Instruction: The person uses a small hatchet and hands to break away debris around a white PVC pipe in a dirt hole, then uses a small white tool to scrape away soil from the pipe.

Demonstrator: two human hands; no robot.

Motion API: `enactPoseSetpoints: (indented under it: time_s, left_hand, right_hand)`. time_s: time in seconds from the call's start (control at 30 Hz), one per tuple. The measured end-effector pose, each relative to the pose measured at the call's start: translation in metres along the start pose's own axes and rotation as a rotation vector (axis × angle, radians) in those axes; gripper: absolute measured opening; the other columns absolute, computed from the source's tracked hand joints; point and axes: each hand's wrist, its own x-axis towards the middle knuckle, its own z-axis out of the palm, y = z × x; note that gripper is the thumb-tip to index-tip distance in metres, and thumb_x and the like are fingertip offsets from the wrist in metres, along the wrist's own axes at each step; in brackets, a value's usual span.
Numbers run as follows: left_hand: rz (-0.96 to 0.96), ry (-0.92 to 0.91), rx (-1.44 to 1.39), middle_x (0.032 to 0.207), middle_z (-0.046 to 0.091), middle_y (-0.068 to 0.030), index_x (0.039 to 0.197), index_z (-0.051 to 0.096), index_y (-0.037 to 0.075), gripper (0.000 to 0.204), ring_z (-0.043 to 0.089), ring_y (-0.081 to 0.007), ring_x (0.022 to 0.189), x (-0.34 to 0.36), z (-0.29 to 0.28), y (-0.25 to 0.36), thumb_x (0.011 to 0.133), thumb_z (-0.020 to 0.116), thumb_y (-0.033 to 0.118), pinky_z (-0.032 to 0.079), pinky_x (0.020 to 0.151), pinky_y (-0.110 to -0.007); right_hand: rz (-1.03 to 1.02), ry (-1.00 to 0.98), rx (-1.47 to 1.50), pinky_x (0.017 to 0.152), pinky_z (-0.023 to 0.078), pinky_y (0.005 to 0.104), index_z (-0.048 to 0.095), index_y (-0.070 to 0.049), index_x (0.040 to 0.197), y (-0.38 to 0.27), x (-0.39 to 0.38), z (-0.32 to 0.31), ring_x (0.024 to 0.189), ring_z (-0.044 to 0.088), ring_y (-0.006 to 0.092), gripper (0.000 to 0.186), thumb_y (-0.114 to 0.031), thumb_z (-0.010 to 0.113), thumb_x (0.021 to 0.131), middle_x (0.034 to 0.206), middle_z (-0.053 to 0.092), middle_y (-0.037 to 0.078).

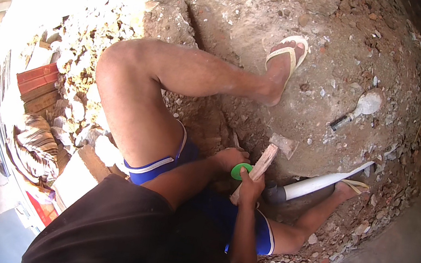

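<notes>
My right hand is wrapped round the wooden handle of a hammer. The hammer's dusty block-like head points up and away from me, over the dirt. Just left of it, my left hand is closed on a chisel with a round green hand guard. The guard sits between my two hands, close to my right thumb. A thin part of the chisel seems to stick out beyond my left fist, toward the broken ground; its tip is hard to make out.
A white pipe with a dark grey end lies by my right leg. A dusty trowel lies beyond it. Rubble, red bricks and a striped cloth are at left. My sandalled foot rests ahead.
</notes>
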Motion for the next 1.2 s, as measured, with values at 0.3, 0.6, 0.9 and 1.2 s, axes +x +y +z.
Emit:
enactPoseSetpoints:
  time_s: [0.3,0.6,0.9,1.2]
  left_hand:
    - [0.077,0.277,-0.016,0.098,0.058,-0.0032,0.098,0.064,0.014,0.021,0.056,-0.0256,0.108,0.037,-0.003,0.048,0.077,0.063,0.017,0.053,0.087,-0.036]
    - [-0.176,0.265,-0.139,0.099,0.066,-0.011,0.101,0.065,0.011,0.026,0.064,-0.0314,0.098,0.039,-0.027,0.075,0.078,0.066,0.023,0.053,0.085,-0.042]
    - [-0.293,0.056,-0.132,0.104,0.069,-0.0146,0.107,0.067,0.011,0.031,0.066,-0.0337,0.099,0.04,-0.012,0.033,0.081,0.066,0.03,0.054,0.083,-0.045]
    - [-0.343,0.104,-0.116,0.098,0.071,-0.0175,0.097,0.07,0.008,0.023,0.067,-0.0361,0.097,0.056,-0.022,0.01,0.079,0.066,0.022,0.055,0.081,-0.047]
  right_hand:
    - [-0.194,0.058,0.114,0.082,0.05,0.0282,0.059,0.005,0.112,-0.029,0.013,-0.039,0.088,0.06,0.0138,0.037,0.0,0.079,0.08,0.101,0.063,0.006]
    - [-0.154,-0.031,0.032,0.082,0.049,0.0268,0.061,0.004,0.113,-0.076,0.019,-0.042,0.089,0.06,0.0124,0.036,-0.004,0.079,0.082,0.1,0.065,0.005]
    - [-0.104,-0.064,-0.013,0.083,0.048,0.0271,0.062,0.002,0.112,-0.043,0.046,-0.028,0.088,0.06,0.012,0.035,-0.007,0.079,0.083,0.099,0.065,0.004]
    - [-0.22,0.084,-0.306,0.069,0.05,0.0255,0.061,0.002,0.109,-0.075,0.054,-0.045,0.075,0.06,0.0113,0.033,-0.012,0.078,0.085,0.093,0.065,0.006]
